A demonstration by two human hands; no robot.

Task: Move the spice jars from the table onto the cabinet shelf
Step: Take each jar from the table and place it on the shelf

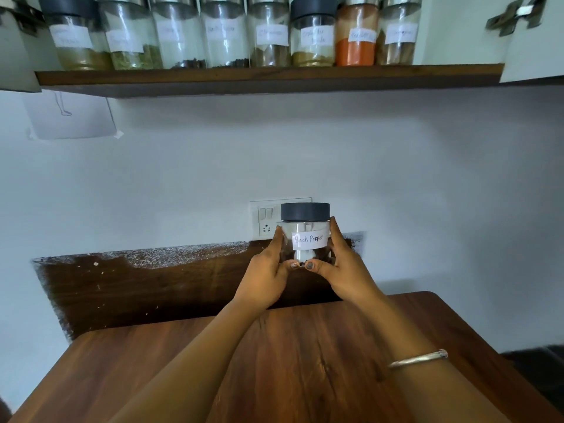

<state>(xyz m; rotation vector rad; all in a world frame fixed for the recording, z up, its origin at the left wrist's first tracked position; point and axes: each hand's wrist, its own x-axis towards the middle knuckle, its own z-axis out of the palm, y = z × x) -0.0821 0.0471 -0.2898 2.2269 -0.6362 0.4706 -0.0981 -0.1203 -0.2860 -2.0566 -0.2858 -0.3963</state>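
A short clear jar (306,228) with a dark lid and a white label reading "Black Pepper" is held upright in the air above the far end of the wooden table (305,346). My left hand (268,274) grips its left side and my right hand (343,267) its right side, thumbs meeting under its front. High above, the cabinet shelf (268,75) carries a row of several labelled spice jars (224,32), among them one with orange powder (356,35).
A wall switch and socket plate (265,221) sits just behind the held jar. Open cabinet doors with hinges (515,13) flank the shelf. A paper sketch (70,116) is taped to the wall at left. A dark wooden backboard (152,285) rises behind the table.
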